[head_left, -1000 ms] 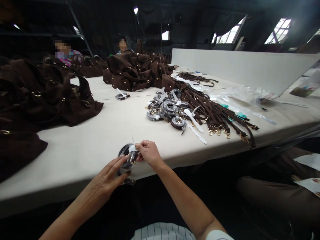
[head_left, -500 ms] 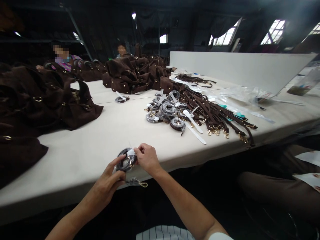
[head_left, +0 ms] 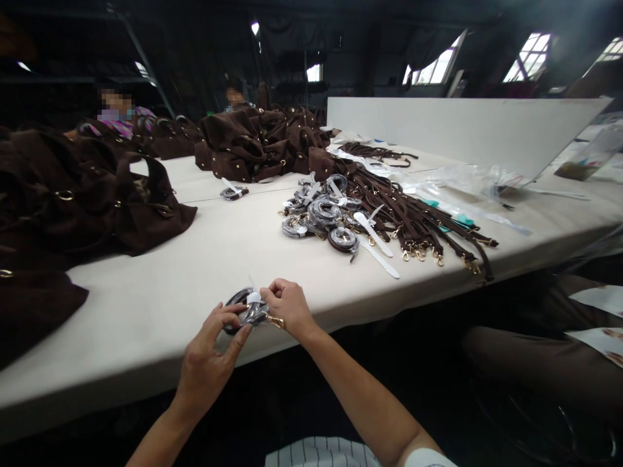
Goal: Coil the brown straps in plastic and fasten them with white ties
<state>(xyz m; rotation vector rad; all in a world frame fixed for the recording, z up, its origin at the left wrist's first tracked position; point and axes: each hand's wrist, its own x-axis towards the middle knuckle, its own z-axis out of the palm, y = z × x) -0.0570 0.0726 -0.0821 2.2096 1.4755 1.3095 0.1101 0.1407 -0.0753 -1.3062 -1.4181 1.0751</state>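
Near the table's front edge, a coiled bag strap (head_left: pixel 237 301) in clear plastic wrap has a white paper band (head_left: pixel 254 298) around part of it. My left hand (head_left: pixel 214 344) grips the coil from the left, thumb and fingers closed on it. My right hand (head_left: pixel 286 303) pinches at the coil's right side by the white band; exactly what lies between its fingertips is hidden. A gold clasp (head_left: pixel 275 321) on the strap sticks out under my right fingers. Beyond the hands lie a pile of wrapped coiled straps (head_left: pixel 325 211) and loose brown straps (head_left: pixel 413 217) with gold clasps.
Brown handbags (head_left: pixel 150 217) crowd the left, and more brown bags (head_left: pixel 253 146) are heaped at the back. White toothed strips (head_left: pixel 379 259) lie beside the coils. A long white board (head_left: pixel 452 136) stands at the back right. Two people sit beyond the bags; another person's leg (head_left: pixel 516 363) is at right.
My left hand has shifted its grip, with the thumb now on the coil's lower edge. The clasp end that hung below has come up beside the coil. My right hand has stayed at the band.
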